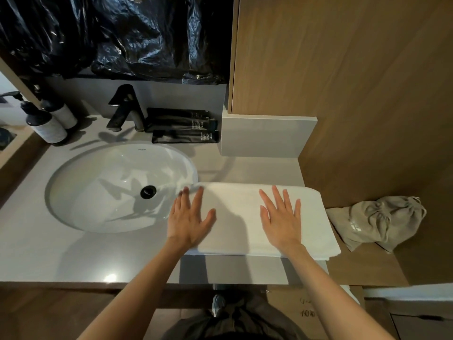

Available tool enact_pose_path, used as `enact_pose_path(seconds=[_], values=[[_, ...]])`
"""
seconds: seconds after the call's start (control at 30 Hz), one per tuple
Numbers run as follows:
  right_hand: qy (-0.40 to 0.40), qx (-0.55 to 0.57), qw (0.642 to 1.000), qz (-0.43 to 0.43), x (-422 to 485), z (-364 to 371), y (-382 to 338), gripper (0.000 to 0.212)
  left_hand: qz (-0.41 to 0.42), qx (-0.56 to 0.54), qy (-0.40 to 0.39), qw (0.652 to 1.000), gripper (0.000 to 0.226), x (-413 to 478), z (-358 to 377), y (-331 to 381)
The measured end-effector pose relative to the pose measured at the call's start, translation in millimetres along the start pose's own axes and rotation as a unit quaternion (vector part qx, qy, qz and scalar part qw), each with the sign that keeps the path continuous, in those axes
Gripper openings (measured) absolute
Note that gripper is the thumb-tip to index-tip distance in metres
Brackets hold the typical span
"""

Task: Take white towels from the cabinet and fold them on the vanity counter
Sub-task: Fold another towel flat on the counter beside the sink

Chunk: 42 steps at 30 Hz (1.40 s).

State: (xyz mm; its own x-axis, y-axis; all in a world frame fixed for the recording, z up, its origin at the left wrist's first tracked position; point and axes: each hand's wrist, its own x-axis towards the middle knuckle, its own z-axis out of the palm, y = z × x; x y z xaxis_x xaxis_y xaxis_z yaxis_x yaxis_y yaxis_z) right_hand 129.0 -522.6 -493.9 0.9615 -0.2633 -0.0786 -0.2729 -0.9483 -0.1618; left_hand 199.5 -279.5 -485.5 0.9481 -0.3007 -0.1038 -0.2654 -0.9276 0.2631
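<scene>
Smoothing a white towel [235, 217] already folded into a long rectangle on the vanity counter [49, 253], just right of the sink [110, 182], one corner lapping the basin rim. Left hand [188, 219] flat and spread near the towel's left end; right hand [282, 217] flat and spread toward its right half, gripping nothing. Judged as mid-fold: lengthwise folds done, probably another crosswise fold left (stacked layers visible at the near edge). No other folded towels in view, cabinet contents unseen. Faint maker's mark on the sink rim, unreadable. Pale lettering on the dark tubes [186, 128] and on the grey drawstring bag [375, 222], too small to read.
</scene>
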Motion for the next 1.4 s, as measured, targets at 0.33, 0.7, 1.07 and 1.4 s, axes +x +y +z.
enact_pose_path(seconds=[0.33, 0.7, 1.07, 1.4], values=[[0.027, 0.089, 0.988, -0.124, -8.7, 8.7, -107.6, 0.049, 0.006, 0.014, 0.041, 0.999, 0.08, -23.4, 7.4, -5.6], [-0.033, -0.013, 0.999, -0.035, -12.3, 2.6, -35.0, 0.06, -0.011, 0.02, 0.027, 0.999, 0.077, -32.1, 5.6, -8.0], [-0.013, 0.002, 0.992, 0.126, -40.0, -9.3, 44.6, 0.074, -0.011, 0.004, 0.039, 0.999, 0.074, -47.7, 8.7, -7.4], [-0.008, -0.007, 0.992, 0.124, -82.2, -4.7, 21.4, 0.076, 0.007, 0.019, 0.031, 0.999, 0.073, -89.0, 9.1, -38.4]])
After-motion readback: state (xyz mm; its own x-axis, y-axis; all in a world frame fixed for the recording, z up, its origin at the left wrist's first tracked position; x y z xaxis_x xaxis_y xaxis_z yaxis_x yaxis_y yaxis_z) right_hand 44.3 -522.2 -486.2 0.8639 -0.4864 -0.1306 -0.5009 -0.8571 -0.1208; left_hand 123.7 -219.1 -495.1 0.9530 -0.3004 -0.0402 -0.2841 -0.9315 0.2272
